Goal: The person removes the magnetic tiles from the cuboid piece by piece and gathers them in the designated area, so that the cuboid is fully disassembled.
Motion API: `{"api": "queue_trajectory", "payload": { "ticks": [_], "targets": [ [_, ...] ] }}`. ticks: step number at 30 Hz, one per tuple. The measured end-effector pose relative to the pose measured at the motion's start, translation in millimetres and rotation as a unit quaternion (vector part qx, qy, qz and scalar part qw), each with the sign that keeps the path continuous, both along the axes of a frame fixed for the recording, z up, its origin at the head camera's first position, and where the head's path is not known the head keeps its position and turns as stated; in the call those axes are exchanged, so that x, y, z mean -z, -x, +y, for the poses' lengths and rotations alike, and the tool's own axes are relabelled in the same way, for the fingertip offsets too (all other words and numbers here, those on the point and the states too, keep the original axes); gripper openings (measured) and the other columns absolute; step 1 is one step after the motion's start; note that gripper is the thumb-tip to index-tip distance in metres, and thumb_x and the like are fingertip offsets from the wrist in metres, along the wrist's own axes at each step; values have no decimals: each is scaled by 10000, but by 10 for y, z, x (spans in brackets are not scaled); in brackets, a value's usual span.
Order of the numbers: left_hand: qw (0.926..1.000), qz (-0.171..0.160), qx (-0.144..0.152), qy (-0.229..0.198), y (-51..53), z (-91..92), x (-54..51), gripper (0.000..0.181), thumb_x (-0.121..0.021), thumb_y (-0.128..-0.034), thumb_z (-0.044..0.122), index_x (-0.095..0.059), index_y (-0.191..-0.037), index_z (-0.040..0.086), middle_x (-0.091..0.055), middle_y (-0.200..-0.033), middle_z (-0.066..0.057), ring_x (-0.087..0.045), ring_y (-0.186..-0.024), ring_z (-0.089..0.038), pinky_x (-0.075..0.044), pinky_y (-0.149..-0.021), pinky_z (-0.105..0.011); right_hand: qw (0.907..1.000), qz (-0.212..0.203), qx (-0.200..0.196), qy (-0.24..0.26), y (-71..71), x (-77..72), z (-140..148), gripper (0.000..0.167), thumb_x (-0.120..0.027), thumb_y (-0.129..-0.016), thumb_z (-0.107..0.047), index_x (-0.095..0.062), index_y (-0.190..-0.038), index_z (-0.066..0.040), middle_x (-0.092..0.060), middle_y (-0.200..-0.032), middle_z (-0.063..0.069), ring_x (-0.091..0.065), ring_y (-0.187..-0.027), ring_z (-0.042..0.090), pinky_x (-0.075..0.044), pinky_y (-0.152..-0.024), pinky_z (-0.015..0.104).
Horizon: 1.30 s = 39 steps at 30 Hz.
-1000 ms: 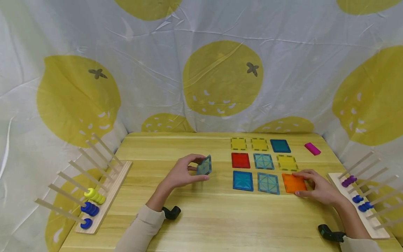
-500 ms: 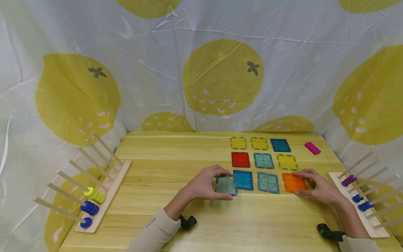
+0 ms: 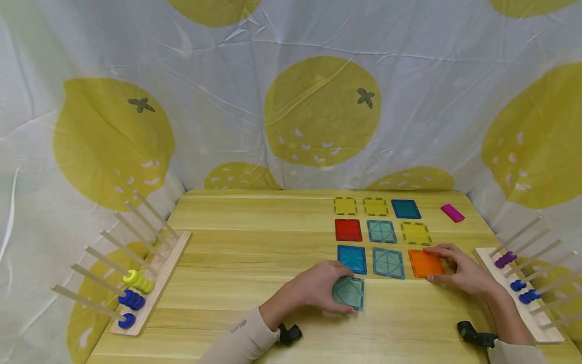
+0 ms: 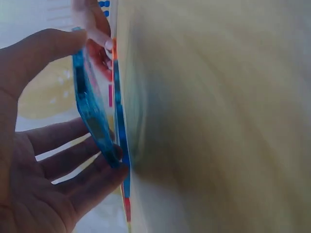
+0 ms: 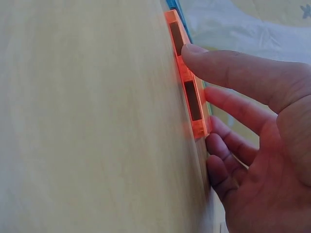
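My left hand [image 3: 320,288] grips a clear light-blue magnetic tile [image 3: 351,293] by its edges, between thumb and fingers. In the left wrist view that held tile [image 4: 91,104] is tilted and stands a little off the tabletop. It is just in front of the darker blue tile [image 3: 352,259]. My right hand [image 3: 461,270] pinches the orange magnetic tile [image 3: 425,263], which lies flat on the table, at its right side. The right wrist view shows the thumb on the edge of the orange tile [image 5: 187,77]. Left of it lies another light-blue tile [image 3: 388,263].
Behind are a red tile [image 3: 348,230], a light-blue tile [image 3: 382,231], a yellow tile [image 3: 416,233], two more yellow tiles, a teal tile [image 3: 406,209] and a magenta block [image 3: 452,213]. Wooden peg racks with beads stand left [image 3: 175,253] and right [image 3: 541,323].
My left hand has carried the light-blue tile rightward and toward the front edge, turning it from upright to nearly flat. The right hand stays at the orange tile.
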<state>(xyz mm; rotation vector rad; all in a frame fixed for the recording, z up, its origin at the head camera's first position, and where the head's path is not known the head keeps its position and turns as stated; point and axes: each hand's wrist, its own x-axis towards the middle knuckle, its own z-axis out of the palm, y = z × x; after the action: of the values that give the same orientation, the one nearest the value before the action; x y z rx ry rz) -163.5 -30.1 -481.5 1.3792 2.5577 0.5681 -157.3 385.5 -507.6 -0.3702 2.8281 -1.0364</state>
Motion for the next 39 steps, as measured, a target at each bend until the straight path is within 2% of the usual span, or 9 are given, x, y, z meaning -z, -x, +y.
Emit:
{"api": "queue_trajectory", "payload": {
  "ticks": [6, 9, 16, 19, 23, 26, 30, 33, 39],
  "targets": [
    [9984, 194, -124, 520, -109, 134, 10, 706, -767, -824, 631, -668, -1336, 156, -665, -1312, 41, -586, -1177, -100, -514, -964, -171, 9999, -59, 24, 109, -13, 2, 0, 673, -858, -849, -240, -584, -1444, -84, -467, -1421, 239, -456, -1272, 461, -398, -976, 654],
    [9964, 368, -253, 715, -148, 184, 19, 715, -758, -822, 652, -669, -1337, 164, -660, -1305, 42, -574, -1144, -97, -519, -941, -169, 9999, -86, 24, 123, -18, 8, 6, 673, -854, -851, -234, -580, -1447, -84, -459, -1424, 239, -449, -1276, 466, -391, -980, 671],
    [9922, 580, -511, 972, -230, 271, 29, 785, -739, -811, 708, -643, -1368, 163, -640, -1312, 33, -549, -1107, -95, -527, -903, -155, 10000, -48, -48, 65, -11, 33, 12, 682, -850, -854, -235, -572, -1460, -94, -464, -1415, 219, -457, -1268, 435, -415, -965, 453],
    [9921, 587, -545, 968, -232, 284, 33, 791, -737, -813, 708, -637, -1381, 167, -637, -1336, 39, -557, -1135, -102, -528, -949, -176, 9999, -74, -42, 106, 0, 42, 12, 682, -850, -855, -232, -570, -1462, -95, -457, -1421, 225, -451, -1272, 442, -421, -976, 484],
    [9923, 585, -548, 940, -219, 291, 53, 796, -729, -820, 709, -628, -1398, 171, -629, -1369, 42, -556, -1169, -108, -516, -994, -188, 9997, -97, -60, 220, 14, 44, 8, 688, -853, -851, -214, -565, -1461, -79, -442, -1427, 242, -436, -1279, 467, -393, -989, 673],
    [9931, 610, -501, 868, -220, 280, 56, 817, -713, -816, 733, -620, -1405, 175, -622, -1375, 44, -549, -1167, -103, -512, -997, -183, 9997, -103, -64, 213, 5, 29, -3, 704, -858, -845, -226, -559, -1462, -69, -438, -1429, 256, -434, -1280, 486, -379, -985, 728],
    [9964, 527, -447, 484, -225, 169, 10, 812, -684, -826, 752, -611, -1408, 191, -599, -1402, 43, -540, -1220, -111, -512, -1026, -208, 10000, -95, 5, -24, -40, -41, -50, 722, -854, -853, -279, -543, -1468, -65, -429, -1434, 269, -475, -1243, 499, -418, -957, 739],
    [9975, 502, -496, 81, -171, -14, -62, 773, -684, -840, 736, -624, -1390, 196, -591, -1411, 29, -534, -1272, -135, -514, -1055, -253, 9998, 25, 63, -191, -55, -158, -96, 694, -831, -881, -310, -537, -1458, -60, -433, -1434, 261, -505, -1203, 487, -477, -931, 711],
    [9913, 690, -1067, -346, 109, -527, -188, 770, -734, -831, 698, -630, -1381, 168, -591, -1412, -14, -542, -1306, -195, -521, -1078, -352, 9973, 636, 23, -354, 43, -440, -202, 630, -781, -933, -332, -533, -1440, -52, -491, -1432, 221, -523, -1202, 458, -559, -897, 588]
  ]
}}
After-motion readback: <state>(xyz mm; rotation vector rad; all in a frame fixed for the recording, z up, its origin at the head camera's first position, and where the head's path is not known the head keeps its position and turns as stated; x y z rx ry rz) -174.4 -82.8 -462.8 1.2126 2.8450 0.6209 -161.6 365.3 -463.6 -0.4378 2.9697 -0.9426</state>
